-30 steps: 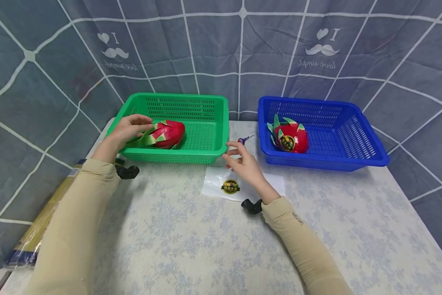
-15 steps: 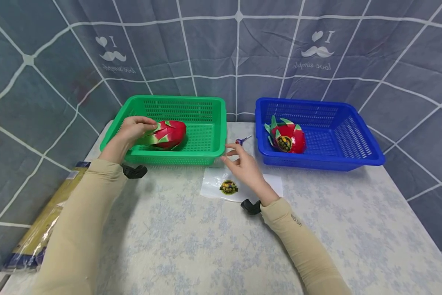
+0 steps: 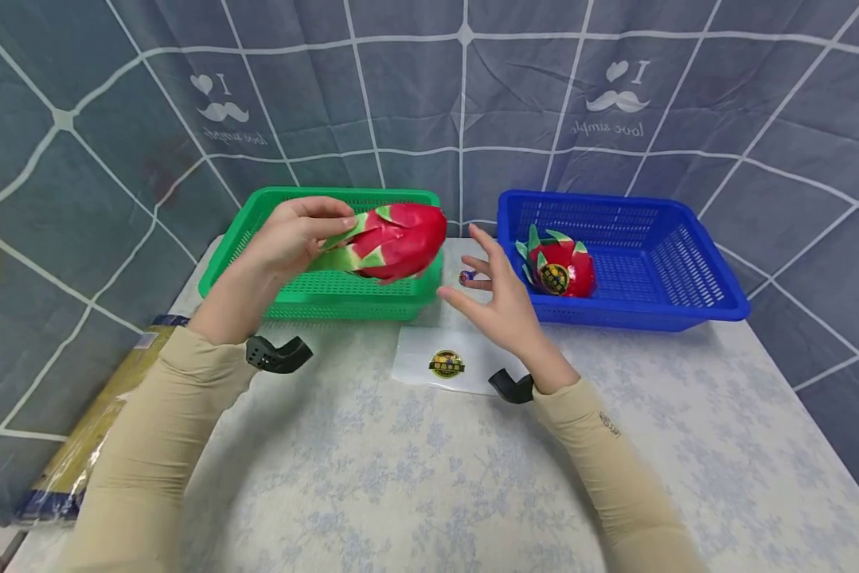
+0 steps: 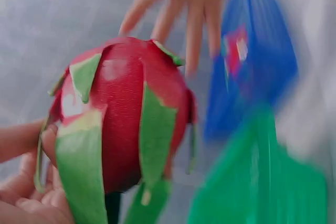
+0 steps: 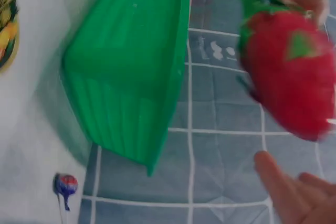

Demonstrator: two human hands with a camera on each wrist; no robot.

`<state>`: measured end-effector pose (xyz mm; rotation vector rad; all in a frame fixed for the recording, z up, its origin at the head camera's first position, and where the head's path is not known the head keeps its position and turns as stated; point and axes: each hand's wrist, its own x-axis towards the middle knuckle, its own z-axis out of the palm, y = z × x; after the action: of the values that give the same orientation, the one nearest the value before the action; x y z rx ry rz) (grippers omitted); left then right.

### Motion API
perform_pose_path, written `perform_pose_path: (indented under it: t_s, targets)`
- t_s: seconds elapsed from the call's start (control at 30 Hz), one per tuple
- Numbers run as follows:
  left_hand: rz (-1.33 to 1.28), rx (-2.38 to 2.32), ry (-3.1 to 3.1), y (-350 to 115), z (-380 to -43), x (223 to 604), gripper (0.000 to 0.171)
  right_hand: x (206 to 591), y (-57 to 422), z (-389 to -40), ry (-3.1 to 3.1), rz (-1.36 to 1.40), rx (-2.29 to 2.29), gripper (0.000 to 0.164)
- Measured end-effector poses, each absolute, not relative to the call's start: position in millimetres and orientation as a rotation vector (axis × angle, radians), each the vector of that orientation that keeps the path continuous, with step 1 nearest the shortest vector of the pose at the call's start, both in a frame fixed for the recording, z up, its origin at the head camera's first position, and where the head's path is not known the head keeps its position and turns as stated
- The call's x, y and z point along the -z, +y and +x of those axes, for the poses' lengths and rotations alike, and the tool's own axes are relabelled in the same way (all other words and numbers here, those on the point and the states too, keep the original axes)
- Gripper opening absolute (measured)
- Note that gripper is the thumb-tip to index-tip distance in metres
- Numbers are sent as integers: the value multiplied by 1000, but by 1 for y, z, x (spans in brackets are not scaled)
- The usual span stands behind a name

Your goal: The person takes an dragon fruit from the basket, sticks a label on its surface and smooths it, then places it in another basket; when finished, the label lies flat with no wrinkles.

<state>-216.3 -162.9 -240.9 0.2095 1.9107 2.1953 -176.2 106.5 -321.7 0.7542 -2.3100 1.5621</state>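
A red dragon fruit (image 3: 404, 239) with green leaf tips hangs above the green basket (image 3: 257, 231). My left hand (image 3: 296, 239) pinches it by its leafy end; in the left wrist view, fingers and leaves overlap at the lower left. To the right of the fruit, my right hand (image 3: 504, 298) is spread with its fingers apart, holding nothing and not touching the fruit. A second dragon fruit (image 3: 579, 274), with a round black and gold sticker, lies at the left end of the blue basket (image 3: 687, 318).
Behind the right fingers, a lollipop (image 3: 466, 277) lies between the baskets, its stick hidden in the head view. A white sheet (image 3: 415, 366) with a round sticker (image 3: 447, 364) lies in front. A plastic-wrapped gold package (image 3: 107, 406) lies along the left edge.
My left hand has lifted the dragon fruit out of the green basket and carried it to the right. My right hand has risen from beside the green basket's corner and opened its fingers wider.
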Motion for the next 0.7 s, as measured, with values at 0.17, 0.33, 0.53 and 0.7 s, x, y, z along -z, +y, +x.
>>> perform_pose_path:
  t_s: [0.17,0.33,0.53,0.7]
  targets:
    - [314,-2078,1742,-127,-185,238,13,304,121,-148,-2108,1016,-1612,92]
    - [415,-1949,1868,-101,-157,257,11,319,139,-126,-1950,1162,-1699,85]
    - [957,-1672,2422,-90,-129,294,23,366,159,-111,-2030,1087,-1915,86]
    - [1383,-1243,2707,-87,-112,339,57,394,169,-97,-2199,1017,-2013,83]
